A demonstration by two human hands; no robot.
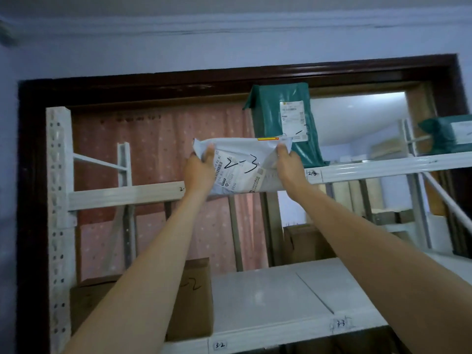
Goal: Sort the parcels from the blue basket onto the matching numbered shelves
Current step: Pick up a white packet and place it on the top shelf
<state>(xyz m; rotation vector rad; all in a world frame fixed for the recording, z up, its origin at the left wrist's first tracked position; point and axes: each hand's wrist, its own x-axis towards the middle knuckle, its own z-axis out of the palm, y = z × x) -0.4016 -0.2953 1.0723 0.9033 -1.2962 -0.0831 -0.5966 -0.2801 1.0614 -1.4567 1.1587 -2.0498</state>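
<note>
A white plastic parcel (245, 164) with "2-3" handwritten on its label is raised in front of the upper white shelf beam (127, 195). My left hand (199, 169) grips its left edge and my right hand (290, 167) grips its right edge. The parcel covers the beam just left of the small "2-3" tag (313, 173). A tall green parcel (283, 121) stands on that upper shelf, right behind the white one. The blue basket is out of view.
A brown box (191, 302) marked "2" sits on the lower shelf (268, 297) above tag "3-2" (220, 345); tag "3-3" (341, 323) lies further right. Another green parcel (447, 134) rests at the far right. A white upright post (57, 200) bounds the rack's left side.
</note>
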